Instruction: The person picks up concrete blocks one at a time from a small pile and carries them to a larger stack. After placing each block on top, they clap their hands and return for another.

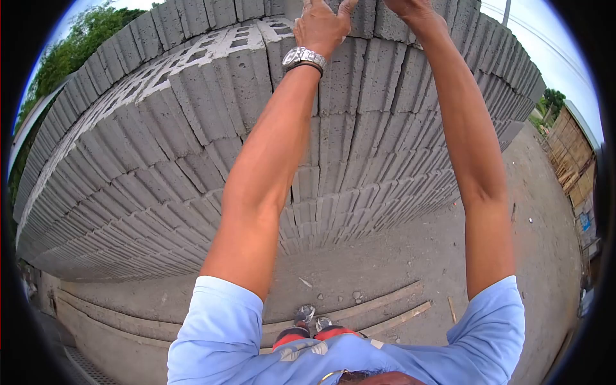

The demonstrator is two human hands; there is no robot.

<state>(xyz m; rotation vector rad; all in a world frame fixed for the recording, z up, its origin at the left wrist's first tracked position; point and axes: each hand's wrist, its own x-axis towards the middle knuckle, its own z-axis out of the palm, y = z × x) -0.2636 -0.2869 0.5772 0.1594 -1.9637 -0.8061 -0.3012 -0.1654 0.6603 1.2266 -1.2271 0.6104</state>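
Both my arms stretch up and forward to the top of a tall stack of grey hollow concrete blocks (250, 83). My left hand (323, 27) has a metal wristwatch (303, 57) at its wrist. Its thumb and fingers bend around a block at the upper edge of the view, where the fingertips are cut off. To the right, my right hand (409, 6) is against the upper row, with most of its fingers outside the view. Between the two hands, the ribbed faces of upright blocks (362, 19) show.
The stack curves away to both sides. Wooden planks (385, 298) lie on the dirt ground (410, 256) by my shoes (305, 313). At the far right stands a shed with woven walls (568, 151). Trees (83, 38) rise behind the stack at the left.
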